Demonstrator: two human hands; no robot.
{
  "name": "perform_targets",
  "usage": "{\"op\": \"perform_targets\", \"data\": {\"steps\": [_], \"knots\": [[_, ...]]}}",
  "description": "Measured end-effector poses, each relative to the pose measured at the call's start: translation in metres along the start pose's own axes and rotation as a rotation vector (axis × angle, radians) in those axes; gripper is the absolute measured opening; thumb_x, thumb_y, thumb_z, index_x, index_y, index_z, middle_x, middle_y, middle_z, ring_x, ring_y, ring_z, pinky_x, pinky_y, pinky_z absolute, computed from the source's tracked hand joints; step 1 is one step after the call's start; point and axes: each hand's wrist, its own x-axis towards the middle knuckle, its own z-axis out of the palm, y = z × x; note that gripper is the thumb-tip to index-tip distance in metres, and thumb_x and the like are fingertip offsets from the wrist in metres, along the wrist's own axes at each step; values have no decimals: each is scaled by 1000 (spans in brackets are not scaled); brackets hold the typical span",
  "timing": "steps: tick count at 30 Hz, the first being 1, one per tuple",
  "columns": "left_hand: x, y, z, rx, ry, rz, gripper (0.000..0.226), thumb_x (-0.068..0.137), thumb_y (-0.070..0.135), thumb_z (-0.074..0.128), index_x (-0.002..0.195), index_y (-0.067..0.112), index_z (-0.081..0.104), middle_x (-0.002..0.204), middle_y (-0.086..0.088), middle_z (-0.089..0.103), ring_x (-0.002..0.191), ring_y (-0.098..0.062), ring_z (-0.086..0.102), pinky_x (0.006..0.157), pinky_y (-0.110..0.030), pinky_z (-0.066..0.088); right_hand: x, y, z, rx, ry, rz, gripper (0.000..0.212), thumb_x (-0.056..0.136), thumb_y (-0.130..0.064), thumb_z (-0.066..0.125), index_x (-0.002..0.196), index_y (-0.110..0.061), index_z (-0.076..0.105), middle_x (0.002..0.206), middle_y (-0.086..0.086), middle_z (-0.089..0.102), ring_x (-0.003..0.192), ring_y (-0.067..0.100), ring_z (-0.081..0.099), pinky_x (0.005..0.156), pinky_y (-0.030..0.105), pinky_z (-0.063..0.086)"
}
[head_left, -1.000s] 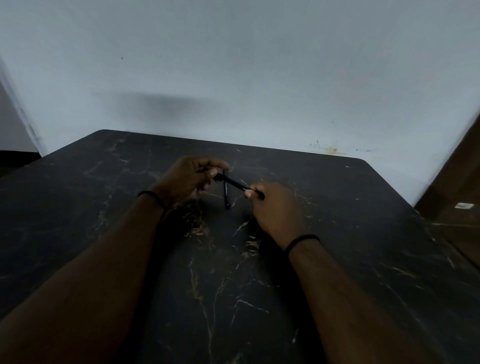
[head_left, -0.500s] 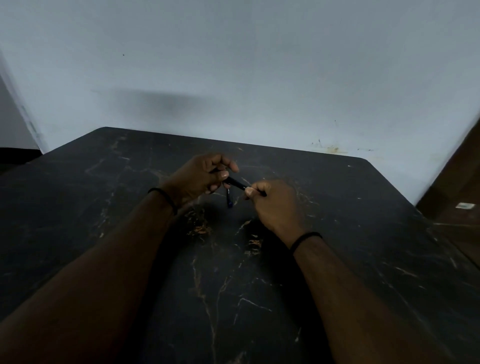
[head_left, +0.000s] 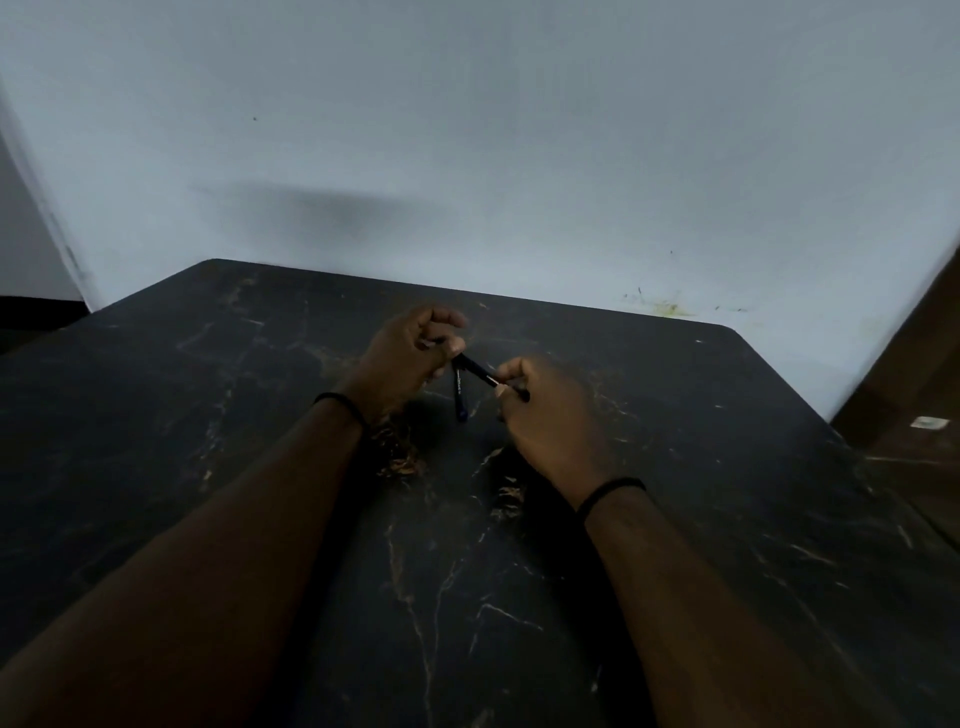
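Two thin dark pens meet above the black marbled table (head_left: 467, 597). My left hand (head_left: 410, 353) pinches the upper ends of both with thumb and fingers. One dark pen (head_left: 480, 371) runs slantwise to the right into my right hand (head_left: 550, 415), whose curled fingers grip its other end. The second pen (head_left: 460, 395) hangs almost straight down from my left fingers, its bluish tip just over the table. Both wrists carry a thin black band.
A pale wall (head_left: 467, 156) stands right behind the table's far edge. A brown wooden surface (head_left: 914, 405) with a small white tag lies past the table's right edge. Dim light hides fine detail.
Both hands have stayed close together on the pens. My left fingers have shifted slightly around the joined ends, and the hanging pen shows more fully now.
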Motion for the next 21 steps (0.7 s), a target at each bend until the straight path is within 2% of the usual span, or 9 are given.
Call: {"op": "perform_targets", "data": {"steps": [1,3,5,8,11,13,15,18,21], "knots": [[1,-3,1,61,100,-14,7,97,18,60,103,15,62,82,3,62,66,-9,53,59,-24,45,1,1,1,-5,31,18,12,98,-22,54,103,-23,64,88,-4,69,80,13,64,66,27,46],[3,-9,2,306,240,-23,23,97,35,59,81,19,60,68,6,54,62,-9,50,58,-26,41,2,2,2,-34,112,91,9,99,-25,52,97,-23,61,90,0,68,82,17,63,71,32,49],[0,-10,6,531,208,6,46,96,48,55,58,22,49,53,5,43,46,-10,38,49,-25,32,3,5,0,-56,180,156,9,98,-28,52,92,-23,56,91,2,66,85,20,62,75,36,51],[-3,-3,22,681,132,-20,52,93,50,57,53,19,44,51,1,43,45,-13,38,49,-26,34,0,5,-1,-97,231,173,11,96,-31,54,92,-21,55,88,1,62,83,20,60,72,37,51],[-6,6,32,810,137,-38,42,89,37,61,57,19,41,62,0,47,62,-21,50,58,-31,39,-5,-2,2,-141,227,166,13,94,-31,55,94,-18,54,89,4,63,82,24,60,70,36,48],[-7,11,34,810,105,-51,34,87,28,59,59,15,44,69,-6,52,72,-30,58,64,-34,43,-7,-6,5,-177,216,159,14,94,-29,55,96,-15,55,89,7,63,82,26,61,66,34,46],[-8,12,34,745,51,-59,36,86,22,58,54,14,45,62,-8,52,67,-34,59,60,-32,42,-7,-9,8,-224,218,147,14,93,-26,54,98,-13,55,86,4,61,77,24,58,64,31,41],[-10,13,33,682,37,-54,40,83,15,62,48,17,42,52,-5,46,52,-23,46,55,-27,39,-6,-10,12,-277,194,131,10,94,-24,51,96,-14,49,78,-2,51,71,20,50,58,28,34],[-9,13,35,673,40,-56,40,82,17,65,47,16,45,50,-3,46,48,-18,43,50,-24,34,-4,-8,13,-272,164,138,11,91,-26,52,93,-17,47,75,-4,50,70,20,51,52,28,30]]}}
